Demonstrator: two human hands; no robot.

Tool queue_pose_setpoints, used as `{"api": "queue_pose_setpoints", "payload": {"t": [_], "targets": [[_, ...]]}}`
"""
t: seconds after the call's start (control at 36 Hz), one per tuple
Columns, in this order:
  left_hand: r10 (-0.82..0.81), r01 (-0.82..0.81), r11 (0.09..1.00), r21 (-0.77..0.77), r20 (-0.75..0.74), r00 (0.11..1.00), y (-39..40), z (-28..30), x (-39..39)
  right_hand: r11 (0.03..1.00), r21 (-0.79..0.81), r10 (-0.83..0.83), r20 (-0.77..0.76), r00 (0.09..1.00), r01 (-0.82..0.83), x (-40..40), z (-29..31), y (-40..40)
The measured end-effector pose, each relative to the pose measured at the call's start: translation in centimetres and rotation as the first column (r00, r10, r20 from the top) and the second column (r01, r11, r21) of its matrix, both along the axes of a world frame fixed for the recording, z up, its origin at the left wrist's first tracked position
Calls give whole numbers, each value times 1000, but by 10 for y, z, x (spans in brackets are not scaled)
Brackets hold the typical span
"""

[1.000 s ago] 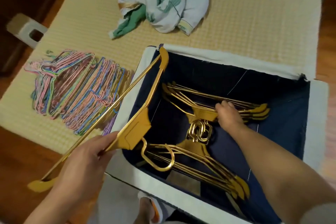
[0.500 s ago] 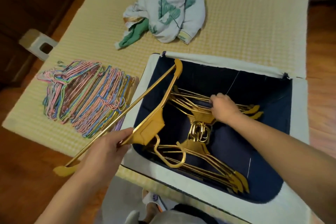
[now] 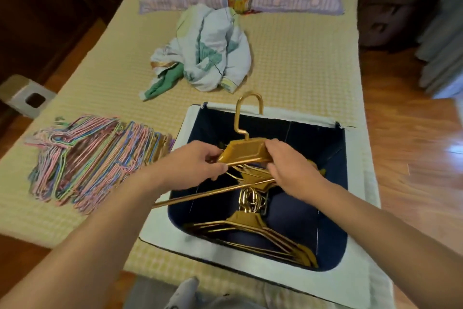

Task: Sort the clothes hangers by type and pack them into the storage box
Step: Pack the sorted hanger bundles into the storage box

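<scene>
Hanger [image 3: 244, 152] — gold, hook pointing away, bar crosswise | hands: left [image 3: 194, 164], right [image 3: 292, 172] — grip its shoulders | over box [image 3: 360, 183]

Gold hanger [image 3: 244, 152] at centre frame, and it's a shiny, smooth metallic finish, hook glinting bright. More gold hangers [image 3: 263, 231] below it carry the same polished sheen inside the storage box [image 3: 360, 183], whose lining looks like matt navy cloth with a pale fabric rim. At left, the wire hangers [image 3: 92, 158] show a thin pastel coating. The mat [image 3: 300, 63] is a woven, bumpy yellow weave. Crumpled soft cloth [image 3: 208, 55] sits above. Glossy wood floor [image 3: 413, 158] at right.
</scene>
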State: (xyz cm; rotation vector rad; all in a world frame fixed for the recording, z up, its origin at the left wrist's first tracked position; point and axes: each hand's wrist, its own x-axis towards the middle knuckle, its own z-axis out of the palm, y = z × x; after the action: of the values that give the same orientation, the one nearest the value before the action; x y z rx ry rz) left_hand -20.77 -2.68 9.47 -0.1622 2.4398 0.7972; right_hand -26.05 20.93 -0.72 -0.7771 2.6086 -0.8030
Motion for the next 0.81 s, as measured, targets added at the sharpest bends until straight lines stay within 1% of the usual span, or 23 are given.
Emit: {"api": "queue_pose_setpoints", "payload": {"t": [0.03,0.08,0.11,0.14,0.22,0.28,0.33,0.42,0.5,0.56,0.61,0.67,0.72,0.75,0.78,0.81], "targets": [[-33,33,999,-41,-10,999,2,-12,-3,999,37,-21,35,999,20,-1,-14,2],[-97,80,978,-192,-84,992,-1,-38,-3,989,139,-70,128,989,52,-2,-46,6],[-109,73,960,-270,-123,986,-3,-48,-1,978,198,-102,166,981,68,-2,-63,9],[-96,43,949,-312,-156,983,-6,-58,3,963,254,-136,187,973,86,-1,-79,12],[14,-64,960,-271,-182,983,-18,-79,27,926,346,-233,221,947,147,4,-118,20],[40,-92,949,-301,-175,984,-25,-92,51,899,406,-281,253,926,162,9,-134,23],[80,-131,929,-345,-157,984,-33,-103,76,863,485,-310,292,905,140,16,-148,23],[99,-142,904,-403,-124,987,-44,-118,105,827,561,-272,350,896,32,23,-160,22],[63,-118,900,-420,-142,988,-48,-127,121,831,555,-222,385,896,-33,24,-165,15],[73,-148,905,-398,-199,977,-43,-128,123,846,530,-185,379,907,-49,20,-162,9],[89,-166,925,-341,-231,969,-35,-127,120,869,493,-134,331,934,-50,13,-153,3],[125,-181,952,-246,-226,966,-23,-125,112,890,455,-73,212,974,-33,5,-142,2],[203,-227,966,-122,-176,963,-13,-124,99,889,454,20,79,997,-54,-6,-132,1],[267,-275,961,-42,-135,954,-7,-123,91,884,464,59,27,998,-65,-10,-128,1],[348,-344,937,52,-72,935,-2,-122,82,880,470,93,-29,995,-69,-14,-124,0],[434,-429,890,155,3,901,5,-121,73,882,467,127,-89,988,-72,-17,-122,0]]}}
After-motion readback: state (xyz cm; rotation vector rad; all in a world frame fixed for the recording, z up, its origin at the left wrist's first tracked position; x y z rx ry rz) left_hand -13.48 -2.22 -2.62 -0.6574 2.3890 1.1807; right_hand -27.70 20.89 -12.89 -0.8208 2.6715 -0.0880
